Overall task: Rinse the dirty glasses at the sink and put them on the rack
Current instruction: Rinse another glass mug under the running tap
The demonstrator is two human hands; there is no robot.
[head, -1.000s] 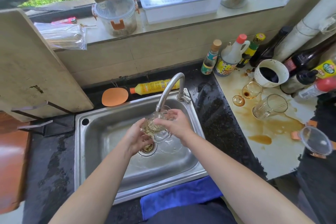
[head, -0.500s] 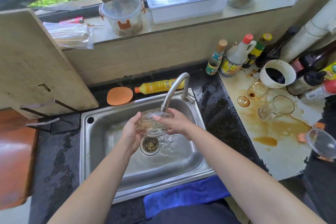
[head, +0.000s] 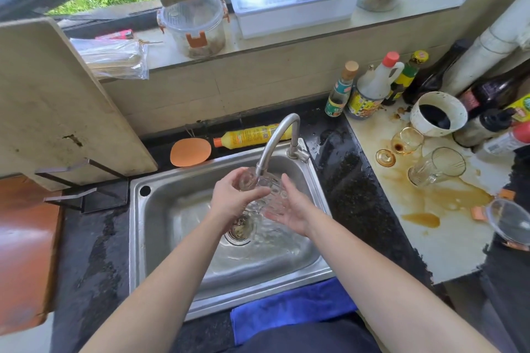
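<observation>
A clear dimpled glass [head: 271, 190] is tilted under the spout of the tap [head: 276, 139], with water running over it above the steel sink [head: 172, 241]. My left hand [head: 233, 198] grips the glass from the left near its rim. My right hand [head: 289, 209] lies flat against the glass's right side, palm up and fingers spread. On the stained right counter, a clear glass [head: 436, 166] and a small amber stemmed glass [head: 401, 146] lie on their sides in brown spills.
A black metal rack [head: 83, 195] left of the sink holds a cutting board [head: 54, 100]. A white drainer box [head: 292, 0] sits on the windowsill. Sauce bottles [head: 370, 89] and a stained white cup [head: 437, 113] crowd the back right. A blue cloth [head: 289, 306] hangs at the sink's front.
The glass has tipped further onto its side under the water. My right hand has let go its grip and flattened against the glass. My left hand now wraps the rim end.
</observation>
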